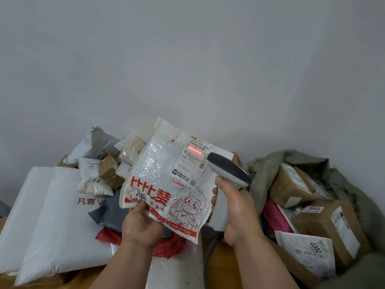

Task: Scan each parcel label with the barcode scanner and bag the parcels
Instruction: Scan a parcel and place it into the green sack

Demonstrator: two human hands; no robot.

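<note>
Parcel (164, 184) under scan, sack (270, 163) to the right.
Left hand (141, 226) pinched its lower edge, long axis tilted up-right; right hand (235, 209) gripped the scanner (227, 170), beam across the label (194, 161). Right hand lay nearer the sack.

The bubble mailer (164, 184) was white and clear-bubbled, printed with red characters and a red line-drawn cartoon figure; its shipping label (192, 161) was white with black print, crossed by a red scan line (194, 150); the barcode scanner (227, 174) had a dark grey top and pale grey handle; the large poly mailer (58, 222) was white with red lettering; the sack (291, 161) was grey-green; the boxes (325, 224) in it were brown
</note>
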